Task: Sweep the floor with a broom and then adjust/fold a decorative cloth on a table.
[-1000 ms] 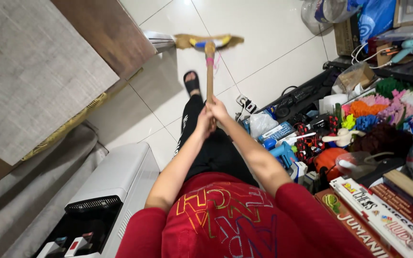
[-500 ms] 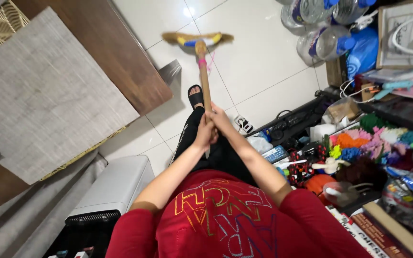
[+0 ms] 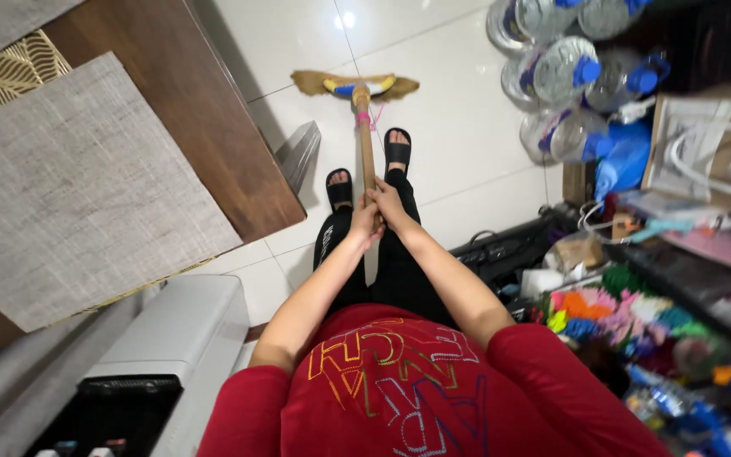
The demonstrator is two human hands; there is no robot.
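At far left, a wooden table point(image 3: 213, 127) is seen from above, overlaid by grey woven mats point(image 3: 69, 195); below it a white appliance point(image 3: 188, 338) with a dark top panel is shown against a grey surface. In the centre, a broom point(image 3: 357, 86) with a wooden handle is held upright over the white tiled floor point(image 3: 458, 127); its straw head, bearing a yellow-and-blue band, rests on the tiles ahead of two feet in black sandals point(image 3: 397, 151), and a pink band is wrapped around the handle just above the head. The left hand point(image 3: 364, 222) and the right hand point(image 3: 387, 203) are stacked on the handle, touching each other, with the fingers of both curled tightly around the wood. A red printed shirt point(image 3: 399, 389) fills the lower foreground. At upper right, several large clear water bottles point(image 3: 564, 72) with blue caps are grouped on the floor; their contents cannot be made out. Beside them a blue bag point(image 3: 619, 161) and a pale flat package point(image 3: 687, 156) with white cord handles are seen. At lower right, a cluttered area is filled with multicoloured pompom-like pieces point(image 3: 628, 309), orange, pink, green and blue, blurred in this view
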